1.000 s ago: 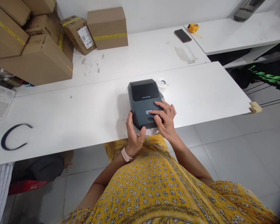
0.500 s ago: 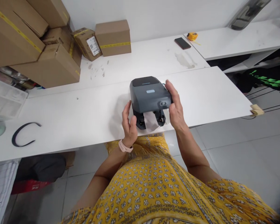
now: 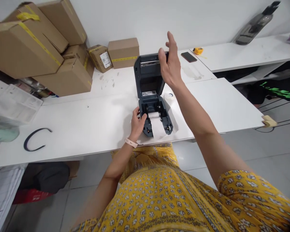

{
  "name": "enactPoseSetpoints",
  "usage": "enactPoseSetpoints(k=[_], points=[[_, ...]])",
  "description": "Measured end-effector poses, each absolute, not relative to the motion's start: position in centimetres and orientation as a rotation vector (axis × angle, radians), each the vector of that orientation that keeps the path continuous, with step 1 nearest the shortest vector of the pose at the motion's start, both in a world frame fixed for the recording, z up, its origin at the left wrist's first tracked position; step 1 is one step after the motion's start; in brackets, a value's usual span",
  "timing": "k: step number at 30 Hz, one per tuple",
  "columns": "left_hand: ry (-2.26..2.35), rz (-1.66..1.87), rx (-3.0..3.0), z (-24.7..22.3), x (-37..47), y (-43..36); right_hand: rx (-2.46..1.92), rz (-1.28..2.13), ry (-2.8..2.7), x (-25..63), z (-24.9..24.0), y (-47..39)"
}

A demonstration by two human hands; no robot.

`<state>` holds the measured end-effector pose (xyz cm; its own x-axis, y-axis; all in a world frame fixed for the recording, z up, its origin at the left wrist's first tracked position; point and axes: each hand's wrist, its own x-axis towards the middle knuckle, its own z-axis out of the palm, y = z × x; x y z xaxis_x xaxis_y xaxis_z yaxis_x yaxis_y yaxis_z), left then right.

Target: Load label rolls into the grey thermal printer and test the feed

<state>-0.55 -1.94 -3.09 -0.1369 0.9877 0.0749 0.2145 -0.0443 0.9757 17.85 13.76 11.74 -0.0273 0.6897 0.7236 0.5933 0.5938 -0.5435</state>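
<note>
A dark grey label printer (image 3: 168, 114) stands near the table's front edge with its lid (image 3: 149, 75) raised, showing the hollow inside. A strip of white paper (image 3: 157, 126) runs out over its front. My left hand (image 3: 137, 124), with a pink band on the wrist, grips the left side of the base, its thumb over the rim and its fingers outside. At the lid's upper right edge, my right hand (image 3: 170, 66) is open, fingers stretched upward and palm against the lid. A white roll (image 3: 169, 96) of paper sits right of the printer, partly behind my forearm.
Cardboard boxes (image 3: 62, 75) are stacked at the back left. A black phone (image 3: 188, 57) and a yellow tape measure (image 3: 198, 51) lie at the back right. A dark curved band (image 3: 26, 141) lies at left. A bottle (image 3: 253, 27) stands on the far-right table.
The printer's lid has swung up from lowered to upright, uncovering the inside. My right hand has risen with it. My left hand has stayed at the printer's left side.
</note>
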Motion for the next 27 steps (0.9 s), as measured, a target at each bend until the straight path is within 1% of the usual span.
enactPoseSetpoints(k=[4,8,11,14,15,17,20,27], points=[[1.365,1.189,1.403,-2.8,-0.6,0.3,-1.159,-0.048,-1.759,17.4,12.0,14.1],[1.283,1.179,1.388,-3.3,-0.5,1.4,-1.079,-0.134,-1.761,18.0,11.5,10.2],[1.288,1.189,1.377,-3.7,-0.4,1.5,-1.059,0.087,-2.041,19.1,10.0,6.9],[1.345,1.175,1.386,-3.9,-0.4,1.4,-1.087,0.351,-2.597,19.3,7.9,5.5],[1.37,1.163,1.388,-3.8,-0.4,1.3,-1.097,0.372,-2.76,19.1,7.2,5.4],[1.418,1.137,1.393,-3.5,-0.4,1.1,-1.131,0.308,-2.98,18.2,5.9,5.6],[1.525,1.076,1.422,-2.5,-0.4,0.6,-1.186,0.242,-3.152,16.6,5.1,5.9],[1.681,0.859,1.589,-0.4,-0.7,-0.1,-1.143,0.408,-3.219,16.8,5.2,6.4]])
